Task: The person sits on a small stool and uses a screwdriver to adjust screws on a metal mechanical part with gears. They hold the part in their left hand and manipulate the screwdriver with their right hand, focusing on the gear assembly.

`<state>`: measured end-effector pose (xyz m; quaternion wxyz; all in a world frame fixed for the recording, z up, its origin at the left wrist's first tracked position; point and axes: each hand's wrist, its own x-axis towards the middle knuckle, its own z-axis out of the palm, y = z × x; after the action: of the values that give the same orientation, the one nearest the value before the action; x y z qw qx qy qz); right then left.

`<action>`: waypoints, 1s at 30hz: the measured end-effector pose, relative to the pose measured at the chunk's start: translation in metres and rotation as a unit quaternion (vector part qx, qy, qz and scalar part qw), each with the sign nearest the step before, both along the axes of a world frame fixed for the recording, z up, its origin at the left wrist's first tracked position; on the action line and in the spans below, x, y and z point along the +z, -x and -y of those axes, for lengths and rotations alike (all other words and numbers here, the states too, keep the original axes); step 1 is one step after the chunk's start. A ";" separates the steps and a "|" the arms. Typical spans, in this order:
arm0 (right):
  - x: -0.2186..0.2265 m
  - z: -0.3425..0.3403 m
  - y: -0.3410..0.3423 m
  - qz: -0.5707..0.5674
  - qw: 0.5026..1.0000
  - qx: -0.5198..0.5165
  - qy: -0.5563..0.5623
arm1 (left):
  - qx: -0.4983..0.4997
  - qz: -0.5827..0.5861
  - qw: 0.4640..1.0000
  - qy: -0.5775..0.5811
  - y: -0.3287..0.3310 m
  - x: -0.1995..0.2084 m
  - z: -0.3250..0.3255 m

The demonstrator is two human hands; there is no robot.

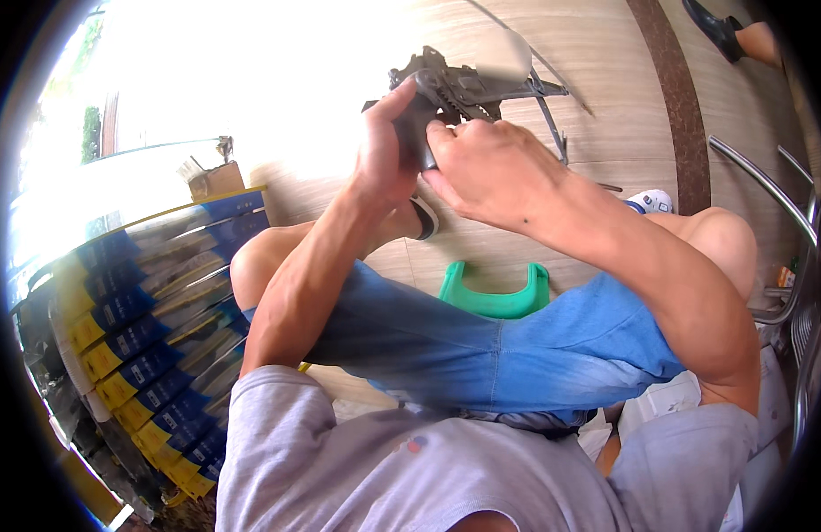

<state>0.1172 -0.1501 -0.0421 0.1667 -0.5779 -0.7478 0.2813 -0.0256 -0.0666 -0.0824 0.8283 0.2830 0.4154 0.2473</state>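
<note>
The left hand (pixel 387 151) gripped the mechanism (pixel 471 87); the right hand (pixel 499 167) curled against it, its hold hidden. Work seemed unfinished; how much remained, I couldn't tell.

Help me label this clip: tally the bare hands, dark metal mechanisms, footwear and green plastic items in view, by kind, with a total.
Bare hands: 2
Dark metal mechanism: 1
Footwear: 3
Green plastic item: 1
Total: 7

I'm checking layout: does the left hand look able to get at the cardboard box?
Probably not: the left hand holds the dark metal mechanism, though the way to the cardboard box looks free.
</note>
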 end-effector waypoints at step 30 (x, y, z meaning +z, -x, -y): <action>0.107 0.025 -0.118 -0.453 0.812 -0.260 -0.261 | 0.066 0.000 0.997 -0.050 0.027 0.102 0.019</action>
<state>0.2351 -0.1750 0.0653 0.6978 -0.4930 -0.4547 0.2516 -0.0524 -0.0851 0.0192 0.7951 0.2959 0.4205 0.3216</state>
